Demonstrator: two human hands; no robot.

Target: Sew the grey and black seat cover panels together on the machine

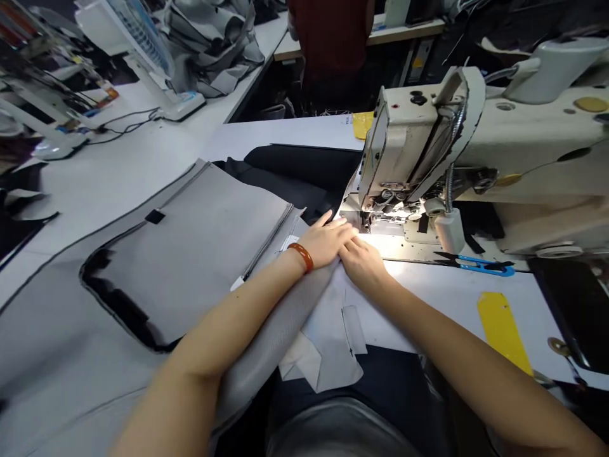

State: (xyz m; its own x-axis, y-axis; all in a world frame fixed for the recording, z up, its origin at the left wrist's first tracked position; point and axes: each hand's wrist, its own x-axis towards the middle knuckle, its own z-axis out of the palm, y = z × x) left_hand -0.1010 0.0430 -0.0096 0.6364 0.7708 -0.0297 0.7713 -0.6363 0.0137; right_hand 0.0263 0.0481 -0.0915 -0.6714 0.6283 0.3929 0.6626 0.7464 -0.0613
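A large grey fabric piece (219, 228) with dark-edged seams spreads over the table to the left and folds down toward my lap. My left hand (326, 242), with a reddish-brown bangle (303, 256) at the wrist, lies flat on the fabric, fingers stretched toward the presser foot. Beside it, my right hand (362, 261) bends its fingers over the fabric's edge, its fingertips meeting those of the left. Just beyond both hands stands the sewing machine (399, 146), its needle area lit. Part of the fabric under my fingers is hidden.
Blue-handled thread snips (480, 264) lie before the machine bed. Farther right are a yellow card (504, 327) and a dark phone-like slab (571, 311). Black fabric (304, 168) lies behind the grey piece. A small white fan (143, 63) stands back left; a person in dark red (330, 44) is beyond.
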